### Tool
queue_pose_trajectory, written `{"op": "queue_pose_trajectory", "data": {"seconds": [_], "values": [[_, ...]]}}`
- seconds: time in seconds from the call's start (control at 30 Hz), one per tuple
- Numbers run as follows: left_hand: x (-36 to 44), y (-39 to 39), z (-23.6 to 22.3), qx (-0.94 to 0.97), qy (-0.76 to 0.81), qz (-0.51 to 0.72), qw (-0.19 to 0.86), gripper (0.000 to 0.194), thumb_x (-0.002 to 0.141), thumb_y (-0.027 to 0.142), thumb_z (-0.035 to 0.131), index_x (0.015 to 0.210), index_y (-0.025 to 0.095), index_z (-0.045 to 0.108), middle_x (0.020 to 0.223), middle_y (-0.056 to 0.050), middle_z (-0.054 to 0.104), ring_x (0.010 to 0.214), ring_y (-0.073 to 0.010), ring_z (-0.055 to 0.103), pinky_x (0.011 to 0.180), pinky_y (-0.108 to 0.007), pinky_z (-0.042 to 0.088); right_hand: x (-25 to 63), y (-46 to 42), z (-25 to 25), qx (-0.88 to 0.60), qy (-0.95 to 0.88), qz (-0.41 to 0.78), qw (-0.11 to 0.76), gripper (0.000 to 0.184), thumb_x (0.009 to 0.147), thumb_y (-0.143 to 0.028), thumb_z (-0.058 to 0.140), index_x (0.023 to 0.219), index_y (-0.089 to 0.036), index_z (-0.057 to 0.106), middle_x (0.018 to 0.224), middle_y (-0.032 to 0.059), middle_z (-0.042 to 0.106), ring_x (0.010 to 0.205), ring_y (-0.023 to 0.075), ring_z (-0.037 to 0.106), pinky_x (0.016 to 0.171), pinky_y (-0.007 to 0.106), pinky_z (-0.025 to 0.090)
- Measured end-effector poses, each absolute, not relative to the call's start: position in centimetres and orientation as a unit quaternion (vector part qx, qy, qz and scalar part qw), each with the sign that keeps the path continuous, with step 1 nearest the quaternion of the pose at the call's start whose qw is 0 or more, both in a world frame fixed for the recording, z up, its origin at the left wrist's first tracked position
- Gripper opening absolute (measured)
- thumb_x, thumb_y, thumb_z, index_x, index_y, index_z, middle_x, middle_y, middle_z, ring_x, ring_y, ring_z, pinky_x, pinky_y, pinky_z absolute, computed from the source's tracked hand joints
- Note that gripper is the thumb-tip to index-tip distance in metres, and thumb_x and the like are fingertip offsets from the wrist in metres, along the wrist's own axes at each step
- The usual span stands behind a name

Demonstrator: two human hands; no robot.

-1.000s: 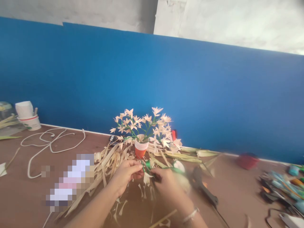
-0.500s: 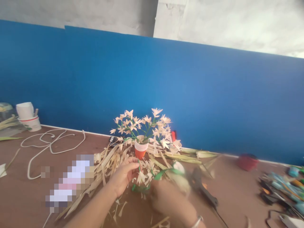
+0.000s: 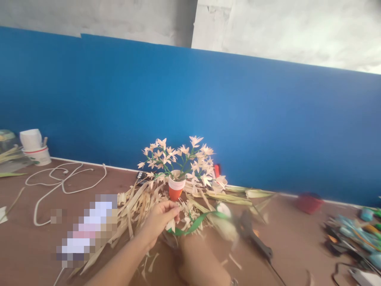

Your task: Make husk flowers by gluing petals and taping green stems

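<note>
My left hand (image 3: pixel 162 220) is closed in a pinch just in front of a paper cup (image 3: pixel 176 190) that is white at the top and red below. A pale flower (image 3: pixel 170 225), which looks made of dried husk, shows under its fingers; its stem is hidden there. My right hand (image 3: pixel 184 248) is smeared by motion just below and to the right, so its fingers cannot be made out. A green tape (image 3: pixel 198 223) curves from near the left fingers toward a pale husk bundle (image 3: pixel 224 226). Several pale flowers on green stems (image 3: pixel 186 159) stand in the cup.
Dried husk strips (image 3: pixel 139 200) spread around the cup. To the right lie a dark glue gun (image 3: pixel 258 242) with its cord, a red container (image 3: pixel 309 202) and a tool pile (image 3: pixel 351 234). A white cable (image 3: pixel 62 180) and stacked cups (image 3: pixel 37 153) are left. A blue partition (image 3: pixel 190 99) stands behind.
My right hand has swung down and to the left, close below my left hand. My left hand's fingers have rolled over the stem, and the green tape now stretches farther left.
</note>
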State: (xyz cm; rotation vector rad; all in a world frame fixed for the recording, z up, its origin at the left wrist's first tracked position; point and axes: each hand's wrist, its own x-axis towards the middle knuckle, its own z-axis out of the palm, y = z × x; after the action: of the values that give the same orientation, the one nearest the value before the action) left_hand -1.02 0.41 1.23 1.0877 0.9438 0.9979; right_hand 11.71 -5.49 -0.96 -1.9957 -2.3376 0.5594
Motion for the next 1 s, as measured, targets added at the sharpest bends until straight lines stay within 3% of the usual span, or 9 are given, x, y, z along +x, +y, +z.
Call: {"op": "queue_pose_trajectory", "data": {"seconds": [0.13,0.27,0.33,0.43,0.47,0.53,0.63,0.83,1.0], "values": [[-1.0,0.3,1.2,0.514,0.434,0.445,0.592,0.019,0.068,0.032,0.063,0.06,0.015,0.06,0.056,0.001,0.06,0.057,-0.0113,0.051,0.06,-0.022,0.038,11.9,-5.5,-2.3,-0.641,-0.734,0.218,0.055,0.051,0.053,-0.012,0.063,0.104,-0.015,0.063,0.098,0.0158,0.066,0.087,0.03,0.062,0.075,0.035,0.044],[-0.8,0.2,1.3,0.506,0.436,0.43,0.607,0.024,0.068,0.036,0.062,0.058,0.015,0.06,0.055,0.0,0.06,0.056,-0.0116,0.051,0.057,-0.022,0.036,11.8,-5.6,-2.8,-0.634,-0.731,0.242,0.077,0.048,0.045,-0.013,0.07,0.092,-0.017,0.068,0.092,0.0141,0.067,0.082,0.0304,0.063,0.069,0.033,0.044],[-0.7,0.2,1.5,0.486,0.43,0.425,0.631,0.025,0.066,0.039,0.063,0.06,0.015,0.06,0.056,0.001,0.059,0.055,-0.0117,0.051,0.057,-0.023,0.037,11.9,-5.6,-2.4,-0.633,-0.728,0.248,0.089,0.04,0.044,-0.015,0.072,0.084,-0.019,0.069,0.087,0.0121,0.068,0.077,0.0288,0.063,0.065,0.032,0.043],[-0.6,0.1,1.6,0.468,0.422,0.42,0.653,0.027,0.062,0.04,0.067,0.062,0.014,0.061,0.056,0.002,0.058,0.054,-0.0112,0.052,0.057,-0.023,0.039,12.5,-5.2,-0.9,-0.629,-0.724,0.253,0.128,0.013,0.061,-0.023,0.064,0.073,-0.021,0.069,0.075,0.0076,0.068,0.071,0.024,0.062,0.063,0.03,0.042],[-0.6,0.0,1.7,0.468,0.419,0.417,0.656,0.027,0.061,0.04,0.068,0.061,0.014,0.061,0.056,0.002,0.058,0.054,-0.0112,0.052,0.057,-0.023,0.039,12.8,-4.8,-0.3,-0.627,-0.718,0.258,0.156,0.013,0.069,-0.024,0.056,0.07,-0.021,0.069,0.069,0.0059,0.068,0.068,0.0218,0.062,0.062,0.03,0.041],[-0.5,-0.1,1.9,0.472,0.414,0.41,0.662,0.028,0.06,0.04,0.069,0.06,0.014,0.061,0.056,0.001,0.058,0.055,-0.011,0.052,0.058,-0.023,0.04,13.4,-4.0,0.9,-0.6,-0.651,0.332,0.324,0.021,0.077,-0.028,0.049,0.082,-0.02,0.068,0.075,0.0049,0.069,0.067,0.0192,0.061,0.061,0.028,0.042],[-0.5,-0.4,2.1,0.48,0.411,0.395,0.667,0.027,0.059,0.039,0.07,0.06,0.013,0.061,0.055,0.002,0.058,0.054,-0.0105,0.051,0.059,-0.023,0.04,14.2,-2.8,1.8,-0.562,-0.544,0.415,0.464,0.025,0.074,-0.03,0.054,0.091,-0.016,0.067,0.083,0.0064,0.069,0.074,0.0194,0.06,0.065,0.027,0.044],[-0.4,-0.5,1.6,0.499,0.406,0.381,0.664,0.025,0.06,0.036,0.069,0.058,0.013,0.061,0.054,0.001,0.058,0.053,-0.0106,0.05,0.058,-0.023,0.038,14.8,-2.3,1.5,-0.547,-0.535,0.411,0.496,0.017,0.069,-0.031,0.063,0.063,-0.015,0.063,0.062,0.0012,0.06,0.062,0.0147,0.05,0.06,0.025,0.039],[-0.4,-0.4,0.9,0.508,0.394,0.377,0.667,0.023,0.062,0.034,0.069,0.059,0.013,0.063,0.055,0.0,0.058,0.054,-0.0107,0.05,0.059,-0.023,0.038,14.4,-2.6,1.9,-0.545,-0.545,0.414,0.485,0.014,0.07,-0.026,0.059,0.06,-0.015,0.058,0.058,-0.002,0.055,0.06,0.0127,0.047,0.057,0.023,0.036]]}}
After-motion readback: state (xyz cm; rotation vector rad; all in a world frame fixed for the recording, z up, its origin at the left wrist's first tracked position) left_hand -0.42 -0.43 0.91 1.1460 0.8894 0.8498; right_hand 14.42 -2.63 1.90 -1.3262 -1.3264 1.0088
